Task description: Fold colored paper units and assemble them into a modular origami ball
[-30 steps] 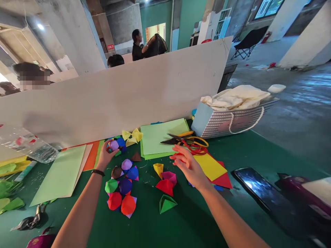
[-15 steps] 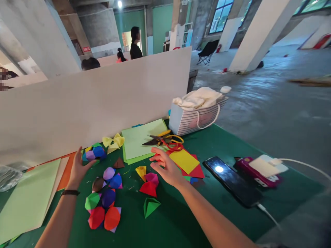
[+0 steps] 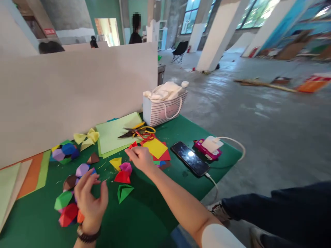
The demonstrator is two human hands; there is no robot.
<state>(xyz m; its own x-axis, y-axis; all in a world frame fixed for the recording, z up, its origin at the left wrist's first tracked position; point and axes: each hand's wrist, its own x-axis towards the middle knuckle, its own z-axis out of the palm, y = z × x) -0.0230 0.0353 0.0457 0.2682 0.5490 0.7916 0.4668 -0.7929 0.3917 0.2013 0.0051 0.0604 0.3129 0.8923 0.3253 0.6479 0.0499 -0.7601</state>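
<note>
My right hand (image 3: 141, 158) is closed in a pinch, with a small red paper piece (image 3: 133, 145) showing at its fingertips; the exact grip is partly hidden. Fingers apart and holding nothing, my left hand (image 3: 90, 198) hovers over a cluster of folded paper shapes, including a green one (image 3: 63, 200) and a red one (image 3: 68, 214), and covers part of it. Between the hands lie a yellow folded piece (image 3: 116, 163), a magenta one (image 3: 126, 167), a red one (image 3: 122, 177) and a green one (image 3: 124, 193).
Scissors (image 3: 147, 132) and pliers (image 3: 128, 133) lie on pale green sheets (image 3: 111, 137). Beside them is yellow paper (image 3: 156, 148). A phone (image 3: 190, 158), purple power bank (image 3: 207, 153) and striped bag (image 3: 165, 110) stand to the right. A white partition (image 3: 77, 86) borders the table's back.
The view has turned right. My left hand has moved from beside the back multicoloured paper shape to over the nearer cluster. My right hand has closed, with red paper now at its fingertips.
</note>
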